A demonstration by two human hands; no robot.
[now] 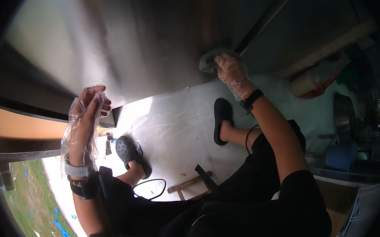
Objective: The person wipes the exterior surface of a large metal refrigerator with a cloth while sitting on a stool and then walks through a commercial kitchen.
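Note:
My right hand (230, 69), in a clear plastic glove, grips a grey-green cloth (208, 63). The cloth is pressed against a shiny metal panel (148, 49), beside a dark vertical seam. On the left, my left hand (93, 102) wears a loose clear glove that reaches down to a watch strap. Its fingers are loosely curled near the panel's lower left edge, and I see nothing in them. Whether that hand touches the panel I cannot tell.
A scuffed metal floor (173, 124) lies beneath my feet in black clogs (223, 120). Between my legs is a wooden stool frame (190, 186). At right are a blue container (340, 156) and a white wire rack (358, 214). Grass (36, 193) shows outside at lower left.

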